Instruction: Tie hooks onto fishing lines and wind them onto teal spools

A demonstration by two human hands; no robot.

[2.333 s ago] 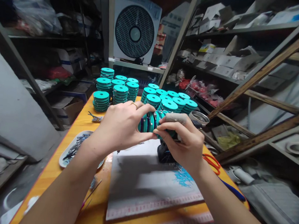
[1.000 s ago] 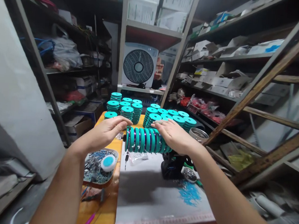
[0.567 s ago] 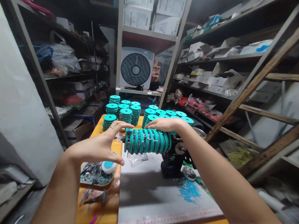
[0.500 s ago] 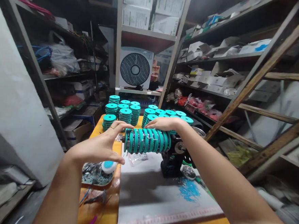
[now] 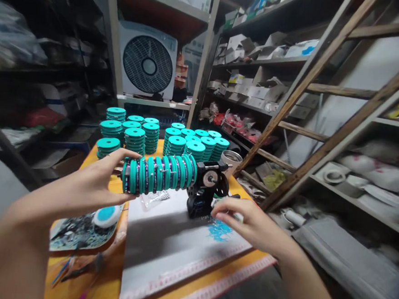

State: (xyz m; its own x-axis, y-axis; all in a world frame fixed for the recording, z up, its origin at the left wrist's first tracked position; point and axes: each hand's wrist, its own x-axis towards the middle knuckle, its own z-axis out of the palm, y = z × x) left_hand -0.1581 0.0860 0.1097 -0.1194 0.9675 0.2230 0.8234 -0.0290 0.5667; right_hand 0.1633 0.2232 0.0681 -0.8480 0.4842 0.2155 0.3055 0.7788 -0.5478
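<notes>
A row of teal spools (image 5: 160, 172) is lined up on the horizontal shaft of a small black winding machine (image 5: 199, 204). Around the left end of the row is my left hand (image 5: 111, 180), fingers over the top and thumb beneath, closed on it. My right hand (image 5: 246, 216) hovers at the right of the machine's base, fingers curled together; whatever they may hold is hidden. Under its fingertips lies a scatter of thin blue bits (image 5: 219, 233) on a white board (image 5: 157, 260).
Teal spools stand in several stacks (image 5: 135, 138) at the back of the orange table (image 5: 56, 290). A tray of small parts (image 5: 74, 232) with a round white-and-blue container (image 5: 107, 216) sits at left. A metal tin (image 5: 232, 158), a box fan (image 5: 149, 64) and a wooden ladder (image 5: 298, 106) are beyond.
My right hand has left the top of the spools and come down to the machine's right. My left thumb has closed up against the spools' underside. The view has swung right.
</notes>
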